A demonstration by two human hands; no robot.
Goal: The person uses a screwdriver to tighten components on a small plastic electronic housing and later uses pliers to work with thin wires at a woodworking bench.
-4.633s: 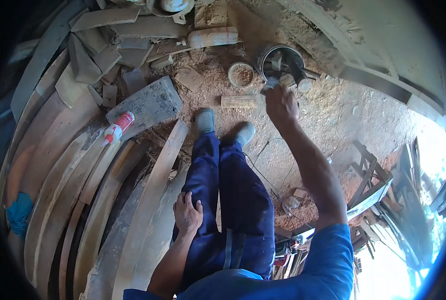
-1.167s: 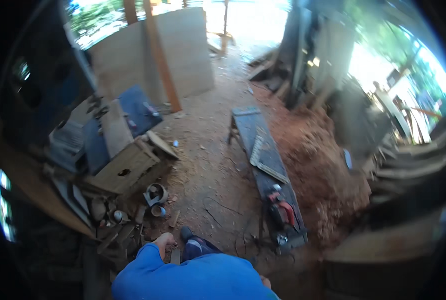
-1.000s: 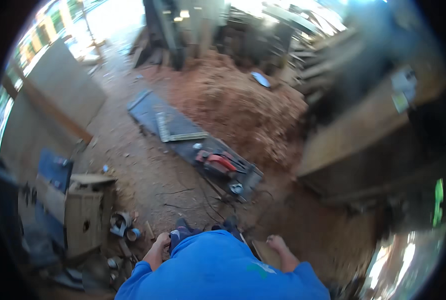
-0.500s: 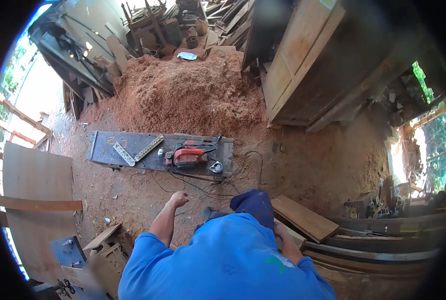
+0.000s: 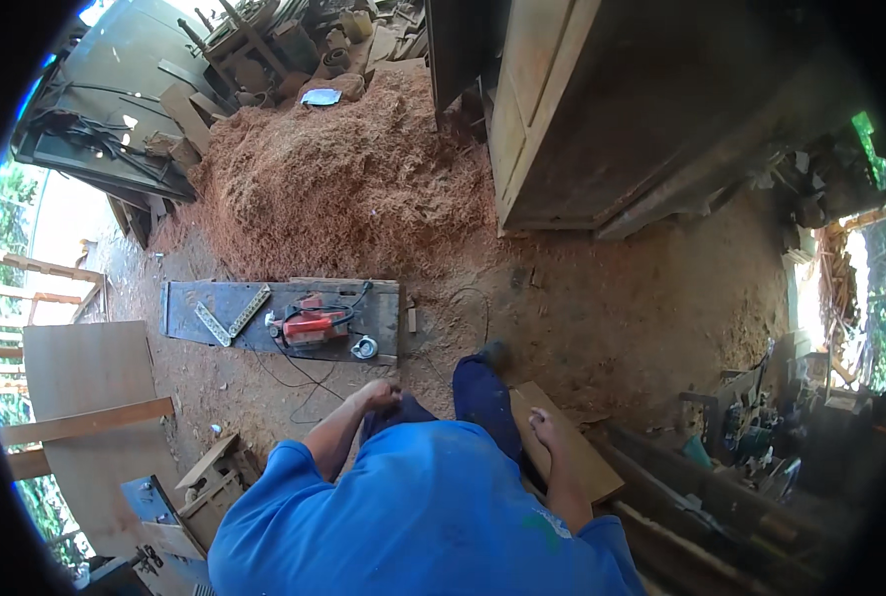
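My left hand hangs in front of my left thigh with its fingers curled in, and nothing shows in it. My right hand is beside my right leg, above a flat wooden board; its fingers look loosely apart and hold nothing I can see. I cannot tell whether it touches the board. Ahead of me is a low dark workbench. On it lie a red electric planer with a black cord, a folding rule opened in a V, and a small round metal item.
Past the bench rises a large heap of wood shavings. A tall wooden cabinet stands far right. Timber beams and tools lie at the right. Plywood and scrap wood are at the left. A cord trails across the floor.
The view has swung right, so the bench sits further left. My right hand has come forward from beside the boards into plain sight. My right foot now shows ahead, in a step.
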